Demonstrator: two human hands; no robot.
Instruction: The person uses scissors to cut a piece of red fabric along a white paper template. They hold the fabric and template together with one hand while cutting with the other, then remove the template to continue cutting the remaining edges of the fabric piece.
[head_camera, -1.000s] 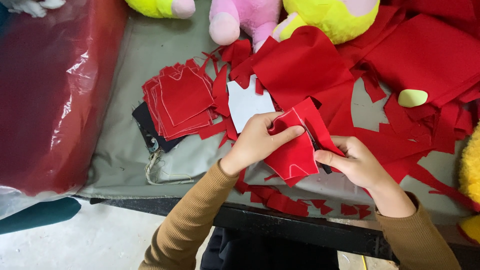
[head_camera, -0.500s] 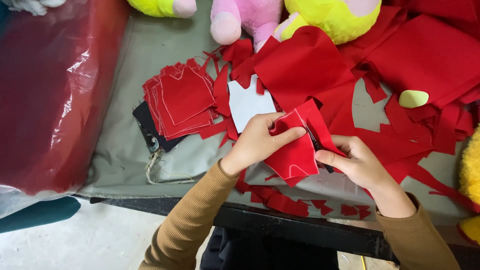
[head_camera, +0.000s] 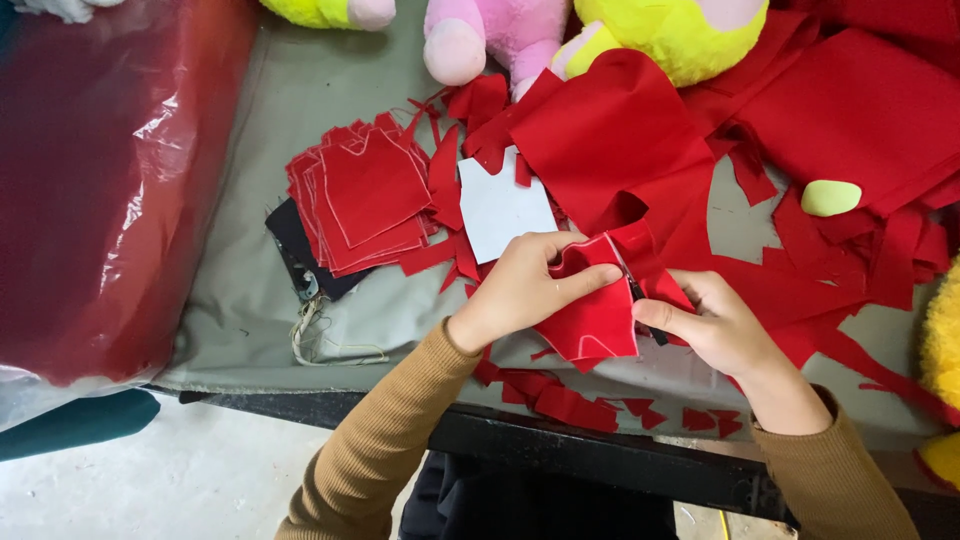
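Your left hand (head_camera: 520, 285) pinched a red fabric piece (head_camera: 595, 320) at its upper edge, above the near edge of the grey table (head_camera: 260, 160). Your right hand (head_camera: 715, 325) was closed around dark scissors (head_camera: 640, 295) against that cloth. The piece looked soft, folded, with a faint chalk line near its bottom.

scissors (head_camera: 640, 300) mostly hidden between right hand (head_camera: 715, 325) and red fabric piece (head_camera: 595, 320); plush toys (head_camera: 680, 30) cut off at top edge; dark item (head_camera: 300, 245) under cut stack (head_camera: 370, 200) unidentifiable
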